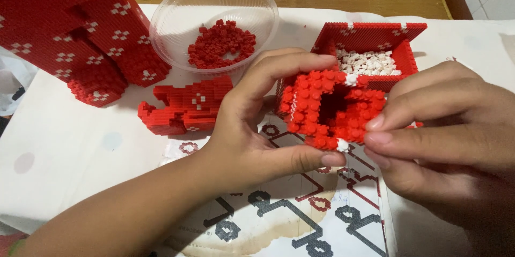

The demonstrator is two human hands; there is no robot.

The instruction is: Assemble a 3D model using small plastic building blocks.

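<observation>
Head view: both hands (257,123) on red brick ring (327,108).

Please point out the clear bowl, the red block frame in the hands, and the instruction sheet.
Bowl (171,13): head view, on its bare left wall.
Frame (314,96): head view, on its studded left side.
Sheet (289,219): head view, on the printed diagram.

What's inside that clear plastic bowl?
The clear plastic bowl holds a small heap of tiny red bricks. White patches show within the heap; what they are can't be told.
</observation>
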